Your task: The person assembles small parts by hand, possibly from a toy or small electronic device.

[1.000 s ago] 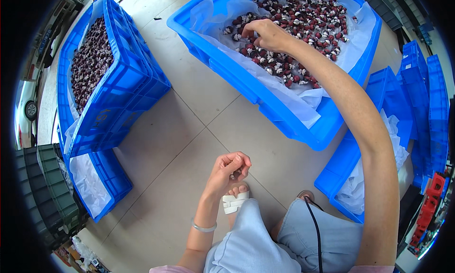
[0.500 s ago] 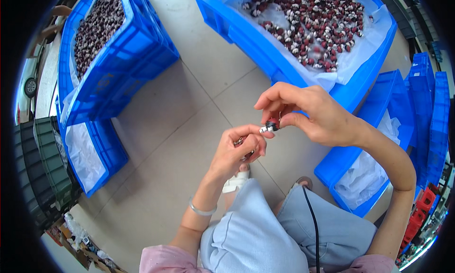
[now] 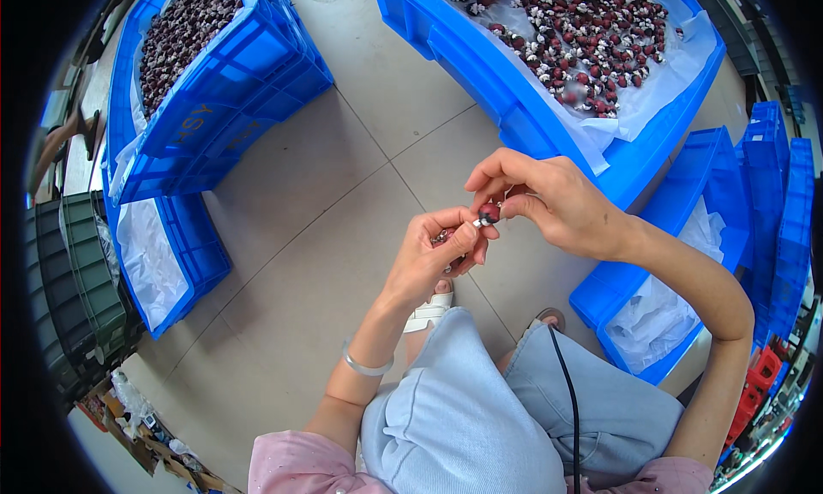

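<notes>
Between my hands is a small red, black and white figurine, round and dark red on one side with a white part below. My right hand pinches its upper side between thumb and fingertips, where a thin light bit shows. My left hand has thumb and forefinger at the white end. More small figurines are tucked in the curled fingers of my left hand, partly hidden. Ahead to the right, a blue crate lined with white sheeting holds many loose figurines of the same colours.
Stacked blue crates at the left hold many dark red pieces; a lined blue crate sits below. Another lined crate stands by my right knee. Dark green crates are far left. A black cable crosses my lap.
My left hand has come up slightly, its thumb now against the figurine's white end. The right hand keeps its pinch. The crates have shifted slightly in view.
</notes>
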The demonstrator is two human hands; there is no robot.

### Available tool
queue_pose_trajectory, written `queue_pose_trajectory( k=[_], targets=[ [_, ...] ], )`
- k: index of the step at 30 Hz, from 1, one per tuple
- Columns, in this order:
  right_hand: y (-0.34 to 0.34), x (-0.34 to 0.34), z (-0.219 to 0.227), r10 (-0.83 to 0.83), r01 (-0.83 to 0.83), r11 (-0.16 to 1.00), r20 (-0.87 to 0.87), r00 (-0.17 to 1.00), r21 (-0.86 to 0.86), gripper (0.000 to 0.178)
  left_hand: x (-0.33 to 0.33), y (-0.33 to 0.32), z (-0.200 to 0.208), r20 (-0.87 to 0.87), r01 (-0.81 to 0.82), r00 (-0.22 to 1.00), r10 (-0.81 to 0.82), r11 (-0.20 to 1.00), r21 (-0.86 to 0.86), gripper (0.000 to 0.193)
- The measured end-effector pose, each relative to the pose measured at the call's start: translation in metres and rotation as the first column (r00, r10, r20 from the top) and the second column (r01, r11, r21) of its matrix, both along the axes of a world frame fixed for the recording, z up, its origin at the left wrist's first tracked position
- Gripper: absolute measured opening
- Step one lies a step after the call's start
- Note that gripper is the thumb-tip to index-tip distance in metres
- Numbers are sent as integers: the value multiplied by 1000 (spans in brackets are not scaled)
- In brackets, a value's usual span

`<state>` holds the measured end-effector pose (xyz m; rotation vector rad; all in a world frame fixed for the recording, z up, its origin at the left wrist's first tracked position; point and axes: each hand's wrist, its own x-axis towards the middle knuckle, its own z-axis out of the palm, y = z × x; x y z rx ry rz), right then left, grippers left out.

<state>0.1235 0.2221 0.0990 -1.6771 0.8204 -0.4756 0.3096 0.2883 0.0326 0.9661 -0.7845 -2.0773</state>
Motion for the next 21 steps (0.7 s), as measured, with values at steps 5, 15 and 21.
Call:
queue_pose_trajectory(
  k=[5, 15, 21],
  targets=[
    [2, 3, -4, -71, 73, 993, -32, 997, 98, 15, 0, 0, -10, -109, -5, 994, 5, 1000, 0, 36],
    [2, 12, -23, -202, 213, 947, -72, 977, 240, 20, 3, -4, -16, -628, 195, 764, 150, 873, 447, 23],
    [2, 15, -25, -208, 222, 944, -82, 975, 242, 21, 5, -4, -20, -697, 251, 681, 226, 822, 511, 22]
  ],
)
